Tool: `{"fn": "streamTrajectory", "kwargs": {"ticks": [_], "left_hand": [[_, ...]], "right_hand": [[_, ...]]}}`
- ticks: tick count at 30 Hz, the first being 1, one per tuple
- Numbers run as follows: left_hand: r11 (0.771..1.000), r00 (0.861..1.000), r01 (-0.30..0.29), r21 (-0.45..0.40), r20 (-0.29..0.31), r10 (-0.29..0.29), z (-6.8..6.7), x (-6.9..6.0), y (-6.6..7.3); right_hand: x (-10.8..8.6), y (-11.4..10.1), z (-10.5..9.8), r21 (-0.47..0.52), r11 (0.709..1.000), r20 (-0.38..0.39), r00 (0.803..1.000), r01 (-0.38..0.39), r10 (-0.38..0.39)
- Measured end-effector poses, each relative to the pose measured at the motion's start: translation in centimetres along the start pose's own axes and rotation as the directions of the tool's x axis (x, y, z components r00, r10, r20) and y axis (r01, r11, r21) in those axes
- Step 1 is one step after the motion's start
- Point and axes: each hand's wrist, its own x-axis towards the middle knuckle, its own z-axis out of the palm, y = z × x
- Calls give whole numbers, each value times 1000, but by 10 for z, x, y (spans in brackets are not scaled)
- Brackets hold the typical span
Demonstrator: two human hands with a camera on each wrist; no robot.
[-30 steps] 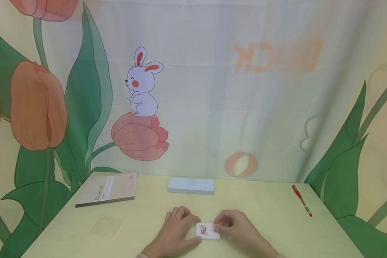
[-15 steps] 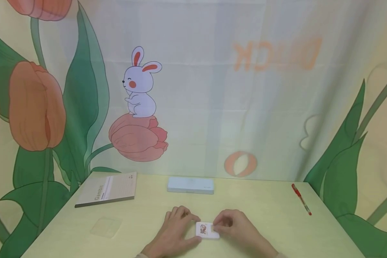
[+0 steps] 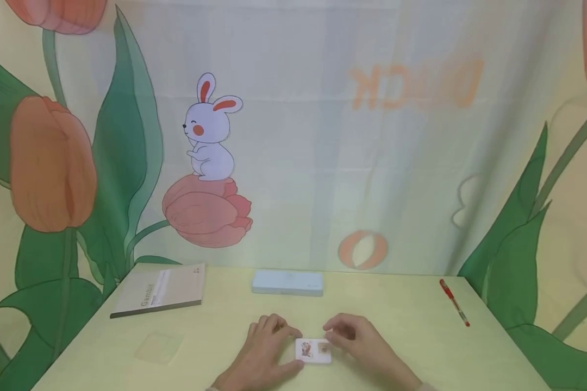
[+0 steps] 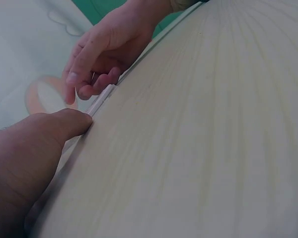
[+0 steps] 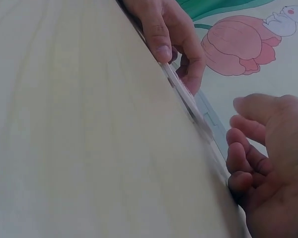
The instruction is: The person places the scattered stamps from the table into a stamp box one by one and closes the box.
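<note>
My left hand (image 3: 266, 350) grips a small, flat, white rectangular plastic-looking tile (image 3: 314, 352) with rounded corners, thumb against its near edge and index finger at its far left corner. The tile lies flat on the pale yellow, wood-grained table (image 3: 396, 304), close in front of me and between my two hands. On its face, a reddish-brown printed picture (image 3: 306, 349) sits toward my left hand, and a small tan square picture (image 3: 323, 349) sits toward the right end. My right hand (image 3: 362, 342) is beside that right end, its fingers loosely bent with a gap between thumb and forefinger and nothing held in them; whether any of them brushes the tile I cannot tell. Out to my left lies a clear, square, thin sheet (image 3: 158, 347), and behind it a beige notebook with a dark spine (image 3: 158, 293) lettered "Gambit". A light blue oblong box (image 3: 287, 282) rests near the far edge, ahead of my hands, and a red-capped pen with a see-through barrel (image 3: 454, 302) lies slanted well off to my right. Behind the table hangs a pale curtain (image 3: 293, 136) printed with tulips and a white rabbit.
</note>
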Motion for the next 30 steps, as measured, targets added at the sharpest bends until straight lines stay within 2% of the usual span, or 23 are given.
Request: {"fn": "streamTrajectory", "kwargs": {"ticks": [4,8,10,13,15,18,23,27,30], "left_hand": [[1000,1000,-5,15,-15,6,-1,-1,0],[1000,1000,-21,15,-14,21,1,-1,0],[1000,1000,-23,14,-13,24,2,0,0],[1000,1000,-23,17,-14,24,2,0,1],[1000,1000,-22,18,-17,22,1,0,1],[1000,1000,-20,14,-19,20,0,0,1],[1000,1000,-16,2,-15,16,0,0,1],[1000,1000,-14,2,-14,14,0,0,0],[1000,1000,-7,-30,7,7,-1,-1,-1]], "right_hand": [[-4,2,1,-1,1000,-42,999,15,-15],[-14,5,1,-100,995,-105,994,21,-31],[-17,7,0,-175,983,-101,992,53,-71],[-20,11,-1,-296,948,-61,988,117,-141],[-21,12,-1,-338,930,-30,986,146,-166],[-23,11,-1,-364,920,-9,987,147,-161],[-25,8,-1,-363,923,0,991,125,-134],[-24,7,0,-370,919,5,989,137,-146],[-25,6,2,-365,922,2,990,130,-139]]}}
